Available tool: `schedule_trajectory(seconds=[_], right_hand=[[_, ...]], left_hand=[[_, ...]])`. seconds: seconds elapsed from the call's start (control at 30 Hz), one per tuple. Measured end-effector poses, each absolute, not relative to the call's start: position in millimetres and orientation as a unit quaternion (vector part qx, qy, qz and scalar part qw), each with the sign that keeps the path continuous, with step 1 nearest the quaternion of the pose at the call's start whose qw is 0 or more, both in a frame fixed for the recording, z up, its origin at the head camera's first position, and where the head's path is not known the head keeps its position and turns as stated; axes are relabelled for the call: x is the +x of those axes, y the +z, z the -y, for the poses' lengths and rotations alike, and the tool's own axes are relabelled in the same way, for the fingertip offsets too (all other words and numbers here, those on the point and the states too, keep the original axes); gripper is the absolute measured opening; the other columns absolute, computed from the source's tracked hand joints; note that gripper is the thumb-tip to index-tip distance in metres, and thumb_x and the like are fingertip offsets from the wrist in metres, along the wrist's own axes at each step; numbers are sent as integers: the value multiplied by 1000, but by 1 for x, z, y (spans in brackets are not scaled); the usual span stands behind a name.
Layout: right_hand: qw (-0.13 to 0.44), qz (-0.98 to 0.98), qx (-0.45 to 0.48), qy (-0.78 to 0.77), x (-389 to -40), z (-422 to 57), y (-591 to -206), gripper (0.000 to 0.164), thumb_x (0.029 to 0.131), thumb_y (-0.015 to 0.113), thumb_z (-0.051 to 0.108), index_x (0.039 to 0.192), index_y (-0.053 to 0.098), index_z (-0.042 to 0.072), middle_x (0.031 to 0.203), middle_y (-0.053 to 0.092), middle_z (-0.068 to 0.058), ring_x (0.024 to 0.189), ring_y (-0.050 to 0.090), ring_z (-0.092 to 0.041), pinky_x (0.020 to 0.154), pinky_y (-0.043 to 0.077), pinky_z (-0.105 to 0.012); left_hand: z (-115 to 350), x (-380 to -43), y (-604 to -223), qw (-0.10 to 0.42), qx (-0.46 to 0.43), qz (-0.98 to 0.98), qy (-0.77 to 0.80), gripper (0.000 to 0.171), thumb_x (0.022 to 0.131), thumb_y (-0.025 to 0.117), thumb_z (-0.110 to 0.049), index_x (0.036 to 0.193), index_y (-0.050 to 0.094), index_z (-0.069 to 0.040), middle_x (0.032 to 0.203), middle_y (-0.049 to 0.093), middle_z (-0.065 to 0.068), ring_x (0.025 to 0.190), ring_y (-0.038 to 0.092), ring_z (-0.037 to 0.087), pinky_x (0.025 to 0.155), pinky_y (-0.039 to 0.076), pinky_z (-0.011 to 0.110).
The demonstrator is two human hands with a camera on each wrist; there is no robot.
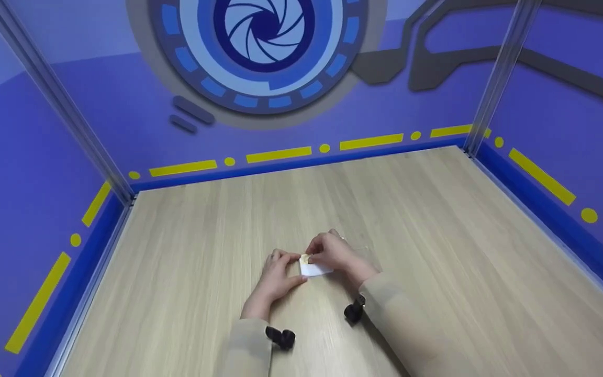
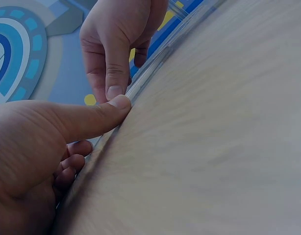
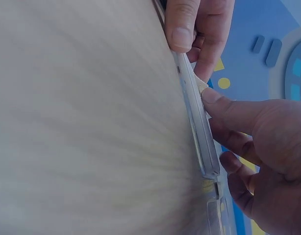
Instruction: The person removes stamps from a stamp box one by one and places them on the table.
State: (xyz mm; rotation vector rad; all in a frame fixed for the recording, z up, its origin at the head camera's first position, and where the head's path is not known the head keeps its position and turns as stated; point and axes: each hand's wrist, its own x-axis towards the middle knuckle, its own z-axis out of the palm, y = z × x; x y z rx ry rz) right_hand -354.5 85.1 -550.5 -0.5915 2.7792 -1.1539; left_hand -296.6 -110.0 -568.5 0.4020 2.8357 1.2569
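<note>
A small, flat white case lies on the table between the two hands. My left hand holds its left end, thumb at the near edge and fingers at the far corner. Over the case's top, my right hand pinches a thin, pale beige piece that stands up from the white surface. The right wrist view shows the case edge-on, with the beige piece lifted at a slant under the right thumb. A clear plastic flap extends from the case's right end, partly hidden by the right hand in the head view.
The wood-grain table is bounded by a blue printed back wall and side walls with metal corner posts. Black wrist cameras sit on both beige sleeves.
</note>
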Motion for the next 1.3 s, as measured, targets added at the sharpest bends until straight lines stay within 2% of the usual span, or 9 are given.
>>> schedule_trajectory(seconds=[0.13, 0.37, 0.7, 0.8, 1.03, 1.3], right_hand=[[37, -899, -201, -388, -355, -86, -551, 6, 80, 83, 9, 84, 80, 10, 79, 71, -3, 88, 46, -13, 80, 37, -29], [37, -887, -224, -401, -359, -88, -548, 2, 86, 78, 5, 86, 79, 2, 83, 77, -7, 75, 57, -7, 71, 45, -22], [68, -876, -183, -442, -362, -92, -539, 6, 90, 74, 0, 86, 78, 4, 85, 76, -7, 76, 58, -9, 72, 46, -22], [77, -876, -168, -446, -365, -94, -535, 6, 91, 74, 1, 88, 77, 4, 86, 75, -6, 76, 57, -10, 69, 45, -21], [57, -881, -172, -437, -375, -105, -526, 7, 92, 71, -1, 89, 77, 1, 83, 72, -5, 70, 54, -9, 61, 43, -20], [73, -897, -163, -404, -383, -116, -527, 6, 94, 71, 4, 91, 77, 5, 80, 67, 0, 66, 54, -11, 56, 44, -22]], left_hand=[[110, -297, -569, 9, 126, -907, 401, 56, 83, 84, -24, 132, 65, -6, 124, 52, 11, 122, 45, 31, 109, 38, 54], [110, -297, -568, 21, 117, -907, 404, 54, 85, 84, -25, 133, 64, -8, 125, 49, 9, 123, 43, 30, 110, 37, 54], [109, -298, -568, 15, 120, -910, 397, 56, 84, 84, -25, 133, 64, -6, 126, 50, 10, 122, 44, 30, 109, 39, 54], [109, -297, -568, 14, 119, -910, 398, 55, 84, 84, -24, 132, 64, -6, 126, 51, 10, 122, 45, 31, 109, 38, 54], [108, -298, -569, 14, 117, -910, 398, 55, 84, 84, -23, 132, 64, -6, 125, 51, 10, 122, 45, 30, 109, 38, 55], [110, -298, -570, 18, 114, -908, 402, 55, 85, 84, -24, 132, 64, -7, 124, 51, 10, 121, 45, 29, 110, 38, 53]])
